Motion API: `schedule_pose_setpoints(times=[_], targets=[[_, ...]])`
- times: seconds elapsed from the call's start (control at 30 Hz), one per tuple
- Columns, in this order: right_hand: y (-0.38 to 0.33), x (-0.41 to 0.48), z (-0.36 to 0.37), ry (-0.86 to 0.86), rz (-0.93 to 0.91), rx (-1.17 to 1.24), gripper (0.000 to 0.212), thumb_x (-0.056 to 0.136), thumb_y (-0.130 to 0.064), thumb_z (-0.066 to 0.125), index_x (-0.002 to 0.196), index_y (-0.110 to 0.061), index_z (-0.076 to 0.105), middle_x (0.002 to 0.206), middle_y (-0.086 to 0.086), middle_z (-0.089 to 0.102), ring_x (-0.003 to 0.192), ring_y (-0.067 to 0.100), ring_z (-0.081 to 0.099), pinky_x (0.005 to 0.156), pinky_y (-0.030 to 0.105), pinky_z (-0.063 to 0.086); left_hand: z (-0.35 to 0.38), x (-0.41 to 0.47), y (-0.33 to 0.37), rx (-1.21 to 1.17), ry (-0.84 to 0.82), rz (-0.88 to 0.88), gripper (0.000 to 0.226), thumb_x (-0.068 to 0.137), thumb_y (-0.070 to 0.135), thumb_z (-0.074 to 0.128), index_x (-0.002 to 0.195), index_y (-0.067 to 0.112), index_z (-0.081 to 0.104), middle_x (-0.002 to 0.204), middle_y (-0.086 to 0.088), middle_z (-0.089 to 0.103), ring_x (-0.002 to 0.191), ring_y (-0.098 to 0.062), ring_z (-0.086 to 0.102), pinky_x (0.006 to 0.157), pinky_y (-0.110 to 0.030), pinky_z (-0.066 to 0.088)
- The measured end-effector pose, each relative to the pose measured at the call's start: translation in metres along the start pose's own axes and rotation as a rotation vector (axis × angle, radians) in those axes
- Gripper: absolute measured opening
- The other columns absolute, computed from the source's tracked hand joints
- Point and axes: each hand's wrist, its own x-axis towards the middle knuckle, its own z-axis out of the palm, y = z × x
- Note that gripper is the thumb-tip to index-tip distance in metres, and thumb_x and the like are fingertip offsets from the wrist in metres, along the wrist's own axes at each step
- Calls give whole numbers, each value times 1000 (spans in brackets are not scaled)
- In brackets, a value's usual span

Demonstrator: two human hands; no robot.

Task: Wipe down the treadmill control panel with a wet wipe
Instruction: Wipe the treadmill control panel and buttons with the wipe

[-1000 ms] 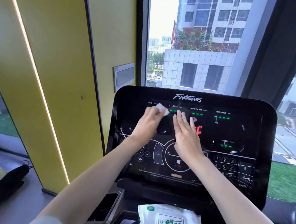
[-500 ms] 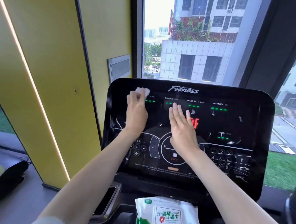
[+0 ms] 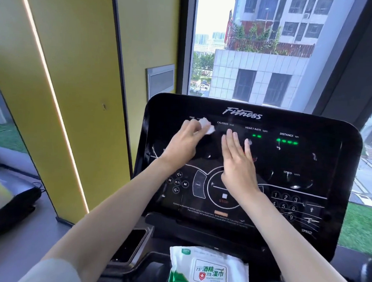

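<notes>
- Pack (image 3: 209, 271) of wet wipes, white and green, lies below the panel at the bottom edge, well apart from both hands.
- Panel (image 3: 308, 164), black and glossy, stands tilted. Green readouts are lit at upper right; a keypad sits at lower right.
- Right hand (image 3: 237, 163): fingers straight and together, palm laid flat on the panel's middle, just above the STOP ring. It holds nothing.
- Left hand (image 3: 185, 143): fingers curled onto the wipe, pressing it to the panel's upper left.
- Wipe (image 3: 207, 125): small, white, crumpled. It sticks out past the fingertips, between the TIME and CALORIES labels, touching the panel.
- Wall (image 3: 76, 70), yellow, stands left of the panel.
- Window (image 3: 260, 58) behind the panel shows buildings.
</notes>
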Motion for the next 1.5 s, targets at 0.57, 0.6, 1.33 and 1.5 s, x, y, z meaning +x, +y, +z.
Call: schedule_pose_setpoints(times=[0.57, 0.6, 1.33, 1.5], targets=[[-3, 0, 3, 4, 19, 19, 79, 66, 19, 49, 141, 7, 28, 150, 22, 24, 141, 33, 19, 114, 51, 13, 1, -19, 3, 7, -48, 35, 63, 69, -14, 32, 125, 7, 50, 97, -15, 49, 83, -26, 37, 69, -37, 48], [-3, 0, 2, 1, 19, 18, 79, 67, 18, 49, 141, 7, 28, 151, 22, 23, 141, 33, 18, 114, 51, 13, -3, -21, -8, 36, -98, 167, 63, 69, -13, 34, 127, 6, 49, 98, -14, 48, 83, -24, 37, 71, -35, 47], [-2, 1, 1, 11, 25, -12, 79, 63, 19, 51, 139, 8, 32, 149, 23, 27, 140, 32, 21, 115, 49, 11, 0, 5, -5, -113, 216, -270, 34, 74, -17, 57, 105, -2, 61, 95, -10, 50, 84, -24, 50, 56, -32, 52], [-2, 1, -9, -59, 18, -32, 82, 64, 15, 54, 141, 6, 28, 151, 21, 23, 142, 29, 15, 116, 48, 9, 9, 12, 32, -122, 169, -224, 38, 71, -19, 55, 104, 0, 59, 94, -10, 48, 82, -21, 44, 51, -28, 48]])
